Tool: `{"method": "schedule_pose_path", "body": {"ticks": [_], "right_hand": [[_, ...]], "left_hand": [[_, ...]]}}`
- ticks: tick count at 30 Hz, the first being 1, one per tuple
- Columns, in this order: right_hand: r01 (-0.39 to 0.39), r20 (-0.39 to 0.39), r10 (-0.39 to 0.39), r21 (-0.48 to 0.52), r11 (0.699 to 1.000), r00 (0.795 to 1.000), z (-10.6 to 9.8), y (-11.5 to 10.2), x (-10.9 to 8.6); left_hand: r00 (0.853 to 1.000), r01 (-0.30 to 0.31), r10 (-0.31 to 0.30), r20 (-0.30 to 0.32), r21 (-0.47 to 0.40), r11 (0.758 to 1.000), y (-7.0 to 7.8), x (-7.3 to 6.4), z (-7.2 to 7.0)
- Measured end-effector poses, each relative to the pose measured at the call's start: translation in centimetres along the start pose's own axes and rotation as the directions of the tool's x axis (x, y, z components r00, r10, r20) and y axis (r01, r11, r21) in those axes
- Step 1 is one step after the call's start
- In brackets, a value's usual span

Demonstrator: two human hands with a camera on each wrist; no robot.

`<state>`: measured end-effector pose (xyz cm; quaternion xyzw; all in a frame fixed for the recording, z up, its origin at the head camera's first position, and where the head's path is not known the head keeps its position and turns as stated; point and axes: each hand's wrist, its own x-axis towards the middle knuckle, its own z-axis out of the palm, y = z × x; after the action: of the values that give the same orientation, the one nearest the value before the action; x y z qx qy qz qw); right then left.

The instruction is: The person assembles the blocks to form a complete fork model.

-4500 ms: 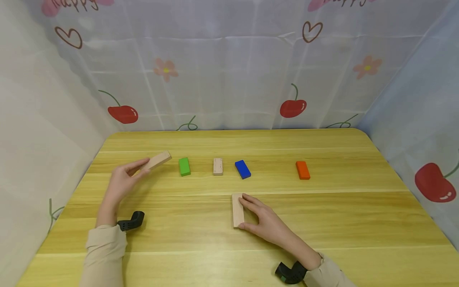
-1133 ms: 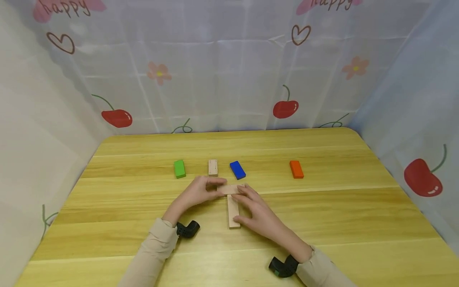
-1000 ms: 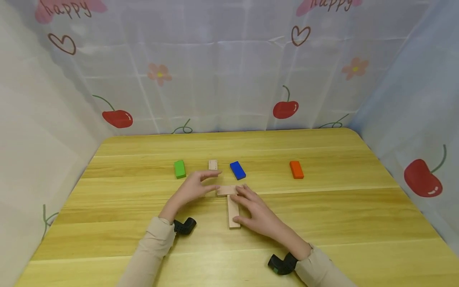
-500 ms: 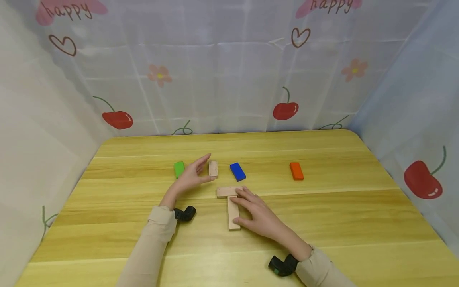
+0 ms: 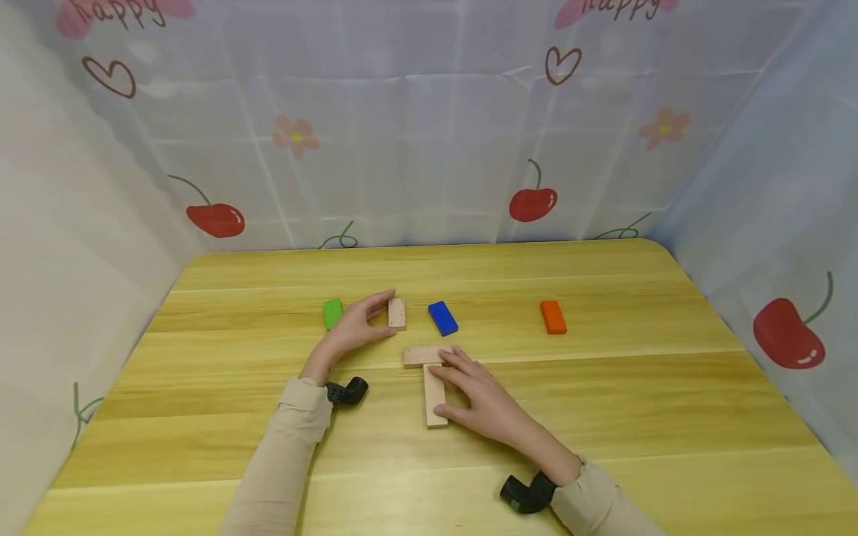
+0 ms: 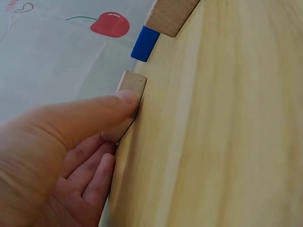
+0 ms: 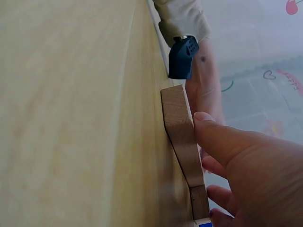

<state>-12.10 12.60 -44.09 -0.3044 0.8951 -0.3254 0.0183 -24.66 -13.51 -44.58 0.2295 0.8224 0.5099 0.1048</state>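
Observation:
My left hand [image 5: 358,325] holds a short plain wooden block [image 5: 397,314] at the back of the table, thumb at its near end and fingers at its far end. In the left wrist view the thumb lies on that block [image 6: 132,84]. Two longer wooden blocks form a T: a crosswise block [image 5: 418,357] meets the far end of a lengthwise block [image 5: 434,394]. Over both rests my right hand [image 5: 485,406], with lightly bent fingers on their tops and the thumb on the lengthwise block's right edge.
A green block [image 5: 332,313] lies partly behind the left hand. A blue block [image 5: 443,318] sits slanted to the right of the short wooden one, and an orange block [image 5: 553,317] lies farther right. A printed curtain [image 5: 415,164] hangs behind the table [image 5: 637,417].
My left hand brought a wooden block from the left, set it crosswise against the lengthwise one, let go and moved back to the short wooden block. The right hand stayed with the lengthwise block.

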Motion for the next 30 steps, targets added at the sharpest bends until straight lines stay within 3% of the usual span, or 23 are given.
{"method": "schedule_pose_path", "body": {"ticks": [7, 20, 25, 30], "right_hand": [[0.003, -0.003, -0.003, -0.001, 1.0, 1.0, 0.0, 0.1, 0.0], [0.004, -0.004, -0.004, 0.003, 1.0, 1.0, 0.1, 0.2, -0.1], [-0.002, -0.002, 0.002, -0.001, 1.0, 1.0, 0.0, 0.1, -0.1], [0.001, -0.002, -0.001, -0.01, 1.0, 1.0, 0.0, 0.2, 0.0]], "left_hand": [[0.999, 0.007, -0.004, -0.039, 0.066, 0.998, -0.3, 0.4, 0.2], [0.999, 0.001, 0.0, -0.041, 0.036, 0.999, 1.1, -0.5, 0.2], [0.997, -0.066, 0.067, -0.029, 0.044, 0.997, 2.6, -1.7, 0.3], [0.995, -0.096, 0.096, -0.01, 0.043, 0.994, 4.3, -4.0, 0.7]]}}
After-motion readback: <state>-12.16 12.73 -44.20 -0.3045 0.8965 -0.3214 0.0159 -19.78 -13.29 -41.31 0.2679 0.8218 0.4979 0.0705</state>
